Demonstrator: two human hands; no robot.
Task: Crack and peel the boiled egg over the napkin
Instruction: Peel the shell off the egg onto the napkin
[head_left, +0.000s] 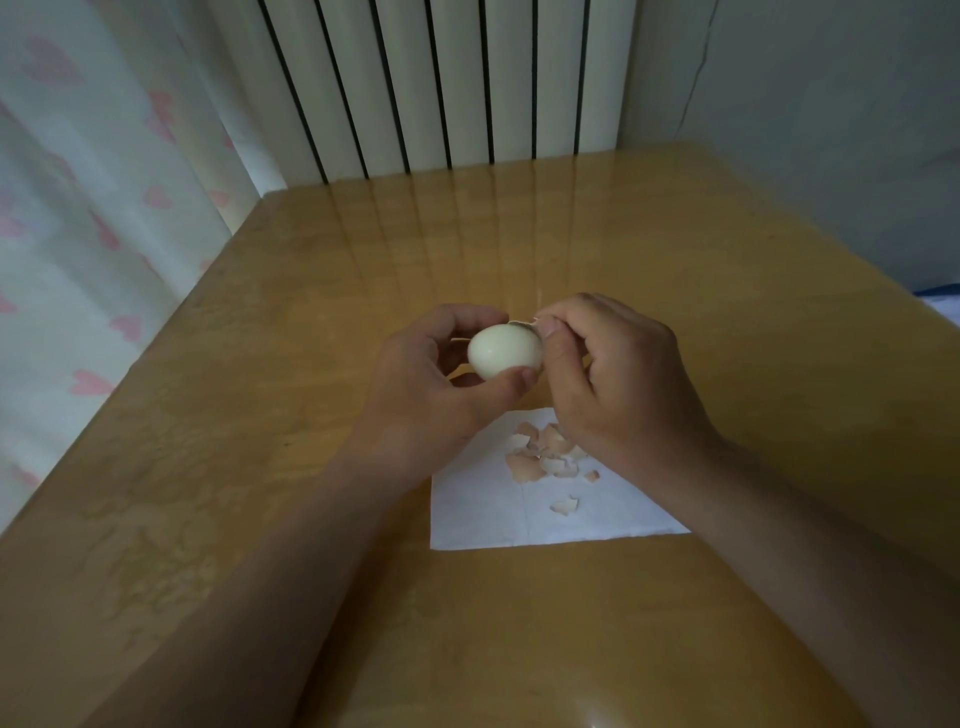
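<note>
Room to pass over the table (270, 467) left of the napkin (467, 519); eggshell fragments (545, 452) litter it; a radiator (441, 78) bounds the far edge.

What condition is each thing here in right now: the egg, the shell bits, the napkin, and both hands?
Smooth white boiled egg: mostly peeled, held in the air.
Last brownish shell flap: lifted at the egg's far end.
Left hand: grips the egg.
Right hand: pinches the shell flap.
Pale brown shell fragments: loose, piled on the napkin.
White paper napkin: spread flat.
</note>
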